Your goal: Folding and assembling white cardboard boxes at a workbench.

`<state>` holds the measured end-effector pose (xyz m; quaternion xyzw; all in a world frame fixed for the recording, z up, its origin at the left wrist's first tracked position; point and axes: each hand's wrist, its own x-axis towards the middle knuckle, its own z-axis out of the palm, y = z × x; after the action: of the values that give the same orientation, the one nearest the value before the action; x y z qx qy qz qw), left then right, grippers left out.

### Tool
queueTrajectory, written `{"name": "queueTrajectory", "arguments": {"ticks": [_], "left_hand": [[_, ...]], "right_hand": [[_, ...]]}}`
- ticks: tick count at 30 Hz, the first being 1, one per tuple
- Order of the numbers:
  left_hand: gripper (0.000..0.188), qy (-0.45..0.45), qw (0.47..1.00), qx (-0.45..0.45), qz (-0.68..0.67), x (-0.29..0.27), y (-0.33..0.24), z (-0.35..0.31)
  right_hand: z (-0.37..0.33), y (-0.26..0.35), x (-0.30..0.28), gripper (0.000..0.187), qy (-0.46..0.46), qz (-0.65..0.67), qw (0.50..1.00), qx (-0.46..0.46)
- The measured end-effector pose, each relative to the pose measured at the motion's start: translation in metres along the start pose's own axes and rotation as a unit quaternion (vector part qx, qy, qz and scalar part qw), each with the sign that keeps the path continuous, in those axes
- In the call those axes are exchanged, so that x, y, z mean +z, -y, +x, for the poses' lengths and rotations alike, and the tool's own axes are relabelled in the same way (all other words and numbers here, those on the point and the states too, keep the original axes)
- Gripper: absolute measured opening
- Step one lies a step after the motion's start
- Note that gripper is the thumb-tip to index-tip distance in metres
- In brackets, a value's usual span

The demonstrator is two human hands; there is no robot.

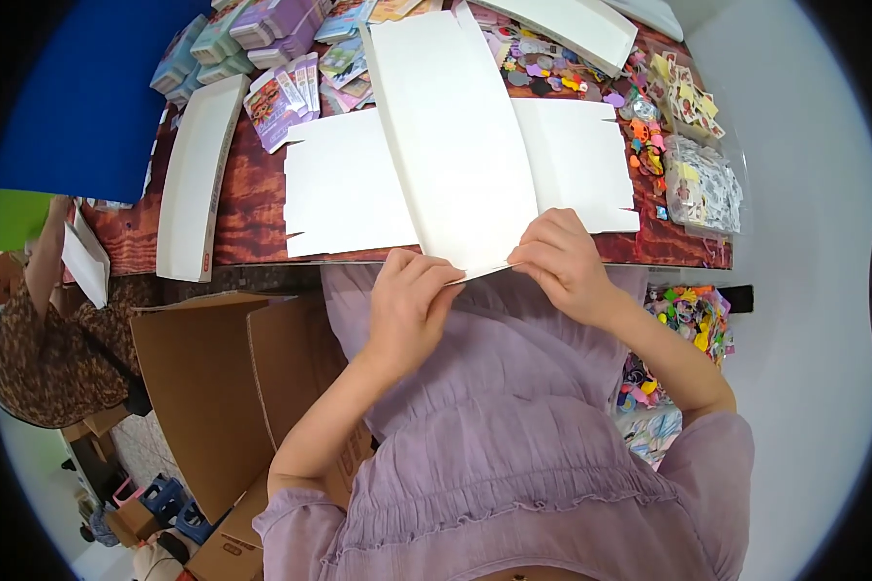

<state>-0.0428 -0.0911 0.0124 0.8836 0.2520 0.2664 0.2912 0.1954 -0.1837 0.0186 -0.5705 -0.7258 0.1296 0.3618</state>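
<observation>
A long white cardboard box blank (460, 136) lies in front of me, its near end reaching the table's front edge. My left hand (407, 300) pinches the left corner of that near end. At the right corner, my right hand (562, 266) grips the same end with fingers closed on it. Beneath the blank lies a wider flat white cardboard sheet (344, 184), with slits cut into its side edges; the sheet's middle is hidden. The blank's long left side stands up as a low wall.
A white tray-shaped box (199, 179) stands left, another white box (572, 29) far right. Stacked card packs (271, 24), loose colourful charms (547, 73) and a clear bin (704, 189) sit around. A big open carton (203, 387) stands below left; another person (58, 339) is beyond it.
</observation>
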Motion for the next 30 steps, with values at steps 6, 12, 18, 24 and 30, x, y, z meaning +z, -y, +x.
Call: {"name": "queueTrajectory", "arguments": {"ticks": [6, 12, 18, 24, 30], "left_hand": [[0.013, 0.036, 0.995, -0.084, -0.025, -0.005, -0.003, 0.008], [0.020, -0.096, 0.984, -0.143, -0.036, 0.021, -0.005, 0.004], [0.027, -0.092, 0.987, 0.085, 0.104, 0.018, 0.015, -0.009], [0.025, -0.073, 0.987, 0.114, 0.093, 0.019, 0.021, -0.009], [0.022, -0.055, 0.992, 0.089, 0.066, 0.015, 0.016, -0.006]], "right_hand": [[0.002, -0.004, 0.003, 0.011, 0.009, 0.003, 1.000, -0.001], [0.015, 0.011, 0.008, 0.022, 0.031, -0.003, 0.994, 0.102], [0.012, 0.010, 0.015, 0.024, 0.014, 0.044, 0.982, 0.184], [0.005, 0.016, 0.019, 0.025, -0.087, -0.136, 0.985, 0.055], [-0.010, 0.009, 0.023, 0.033, 0.026, -0.228, 0.971, -0.062]]}}
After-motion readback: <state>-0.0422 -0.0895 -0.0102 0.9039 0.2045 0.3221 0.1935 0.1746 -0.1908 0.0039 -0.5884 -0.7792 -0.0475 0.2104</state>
